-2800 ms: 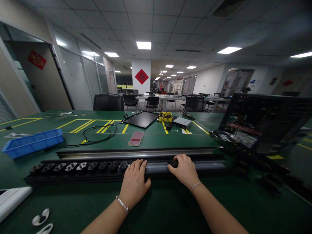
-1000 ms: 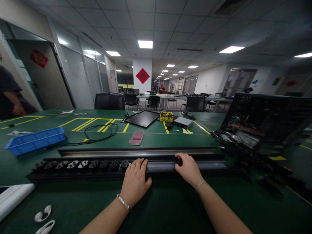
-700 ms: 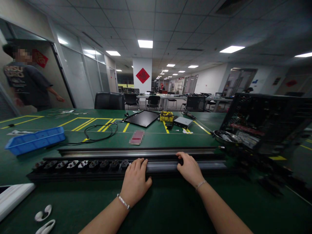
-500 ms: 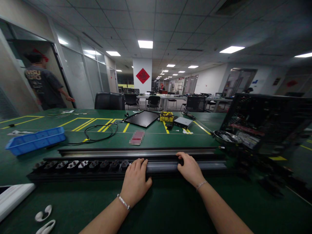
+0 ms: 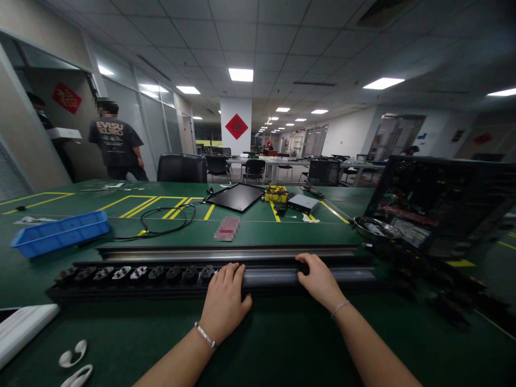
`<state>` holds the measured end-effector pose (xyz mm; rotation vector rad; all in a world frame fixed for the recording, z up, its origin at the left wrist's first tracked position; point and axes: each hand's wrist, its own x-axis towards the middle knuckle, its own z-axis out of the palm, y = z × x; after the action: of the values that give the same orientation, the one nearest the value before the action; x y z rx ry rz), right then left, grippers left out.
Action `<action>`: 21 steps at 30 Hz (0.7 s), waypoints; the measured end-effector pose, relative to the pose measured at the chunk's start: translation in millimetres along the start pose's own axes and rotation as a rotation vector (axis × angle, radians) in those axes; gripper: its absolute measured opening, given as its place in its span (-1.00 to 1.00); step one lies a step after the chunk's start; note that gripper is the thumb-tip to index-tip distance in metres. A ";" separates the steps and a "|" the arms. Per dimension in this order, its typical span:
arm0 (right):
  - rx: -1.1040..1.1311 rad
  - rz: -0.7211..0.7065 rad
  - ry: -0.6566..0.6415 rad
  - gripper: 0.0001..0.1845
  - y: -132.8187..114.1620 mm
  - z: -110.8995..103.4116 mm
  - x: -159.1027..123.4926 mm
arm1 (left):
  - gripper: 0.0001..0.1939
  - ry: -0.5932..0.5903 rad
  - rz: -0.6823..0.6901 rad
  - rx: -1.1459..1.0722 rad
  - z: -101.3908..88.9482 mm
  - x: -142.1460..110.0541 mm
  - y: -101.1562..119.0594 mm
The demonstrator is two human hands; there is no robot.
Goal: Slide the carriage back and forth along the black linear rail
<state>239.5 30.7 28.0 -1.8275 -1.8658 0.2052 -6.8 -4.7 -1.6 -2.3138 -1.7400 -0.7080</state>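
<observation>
Lining left half of long black rail (image 5: 133, 293) on green bench (image 5: 282, 341): blocky plugs (image 5: 141, 273). Left hand (image 5: 226, 302) over rail, can't tell if fingers grip. Right hand (image 5: 321, 280) pinching small black part (image 5: 301, 265) above smooth grey strip (image 5: 270, 277). Around: blue plastic bin (image 5: 60, 235), metal bowl (image 5: 365, 234), computer case (image 5: 439, 199). Pinched part mostly covered; dark pieces (image 5: 449, 309) far right blurred.
</observation>
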 end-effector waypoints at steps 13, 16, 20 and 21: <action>-0.166 0.136 0.028 -0.61 12.6 -5.4 0.8 | -0.43 -0.018 -0.009 -0.019 -1.9 0.3 0.9; -0.160 0.119 0.039 -0.64 14.6 -6.3 1.4 | -0.43 -0.020 -0.012 -0.023 -2.3 0.6 1.0; -0.138 0.103 0.031 -0.65 17.7 -7.2 2.2 | -0.43 -0.018 -0.015 -0.017 -1.8 0.4 0.8; -0.133 0.099 0.028 -0.65 18.4 -7.4 2.5 | -0.43 -0.015 -0.014 -0.017 -1.5 0.2 0.7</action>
<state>259.4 32.8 26.6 -2.0035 -1.8102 0.0911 -6.6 -5.3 -0.1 -2.3258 -1.7653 -0.7118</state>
